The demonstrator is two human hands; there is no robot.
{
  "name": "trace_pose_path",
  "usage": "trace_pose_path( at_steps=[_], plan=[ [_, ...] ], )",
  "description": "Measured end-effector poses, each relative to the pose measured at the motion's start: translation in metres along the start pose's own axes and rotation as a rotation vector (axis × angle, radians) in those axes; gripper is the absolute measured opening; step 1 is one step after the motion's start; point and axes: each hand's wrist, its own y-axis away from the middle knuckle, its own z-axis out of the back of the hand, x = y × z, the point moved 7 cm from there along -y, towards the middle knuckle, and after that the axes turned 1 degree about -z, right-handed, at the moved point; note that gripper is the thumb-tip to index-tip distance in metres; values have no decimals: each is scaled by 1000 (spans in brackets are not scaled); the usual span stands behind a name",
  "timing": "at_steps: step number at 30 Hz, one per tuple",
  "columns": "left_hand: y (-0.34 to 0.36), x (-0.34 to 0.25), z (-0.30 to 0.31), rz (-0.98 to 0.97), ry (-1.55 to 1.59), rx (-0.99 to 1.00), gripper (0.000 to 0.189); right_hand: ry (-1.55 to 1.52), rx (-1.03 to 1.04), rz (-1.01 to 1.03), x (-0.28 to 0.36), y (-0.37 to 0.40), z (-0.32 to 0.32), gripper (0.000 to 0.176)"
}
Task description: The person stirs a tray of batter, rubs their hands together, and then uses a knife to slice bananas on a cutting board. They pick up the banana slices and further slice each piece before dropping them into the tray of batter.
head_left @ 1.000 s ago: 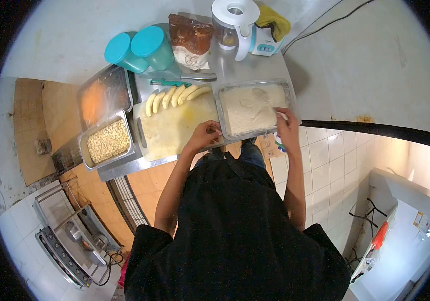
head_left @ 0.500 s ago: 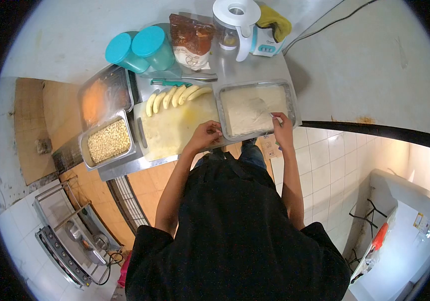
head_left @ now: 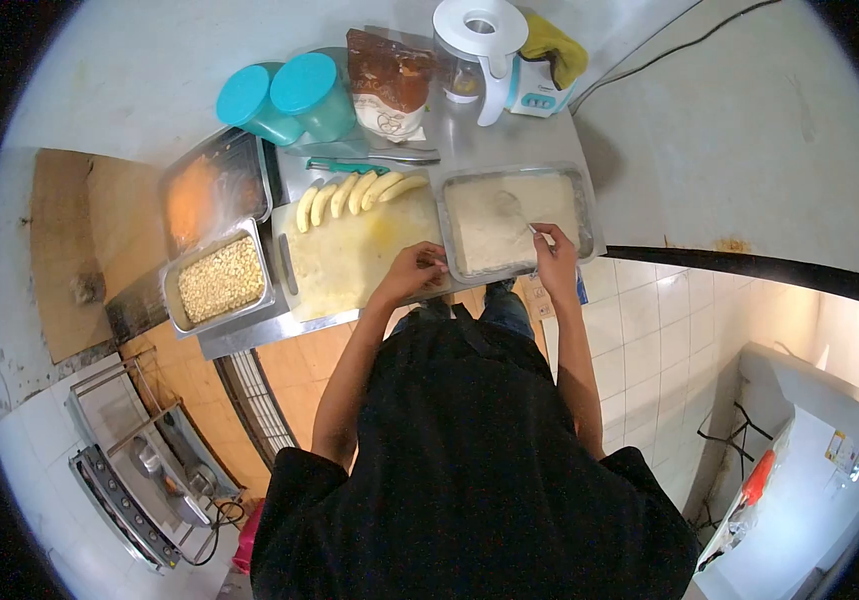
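The slim utensil (head_left: 521, 217) is hard to make out: only a thin handle and a faint rounded head lying in the batter (head_left: 484, 240) are visible. The right hand (head_left: 554, 262) is closed around its handle, over the near edge of the steel tray (head_left: 509, 171) that holds the pale batter. The left hand (head_left: 414, 270) rests curled at the tray's near-left corner, beside the cutting board (head_left: 349, 265); whether it pinches the rim cannot be told. The person's dark torso hides the counter's near edge. Peeled bananas (head_left: 354, 192) lie in a row at the board's far side. Left of it, a small tray (head_left: 171, 300) holds pale kernels, and a film-covered tray (head_left: 265, 175) shows blurred orange contents.
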Motion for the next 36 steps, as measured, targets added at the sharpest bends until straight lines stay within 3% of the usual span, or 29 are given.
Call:
trace_pose_path(
  at_steps=[10, 19, 24, 31, 36],
  plan=[
    [0, 6, 0, 98, 38, -10, 32, -25, 58, -42, 6, 1, -8, 22],
    [1, -1, -5, 102, -9, 40, 33, -19, -9, -1, 16, 1, 4, 21],
    [-1, -3, -7, 5, -93, -13, 29, 372, -82, -3, 16, 1, 6, 22],
    [0, 0, -3, 23, -14, -14, 29, 383, 11, 26, 10, 11, -5, 22],
    [1, 1, -2, 39, -51, -9, 24, 180, -59, 27, 7, 5, 14, 21]
  ],
)
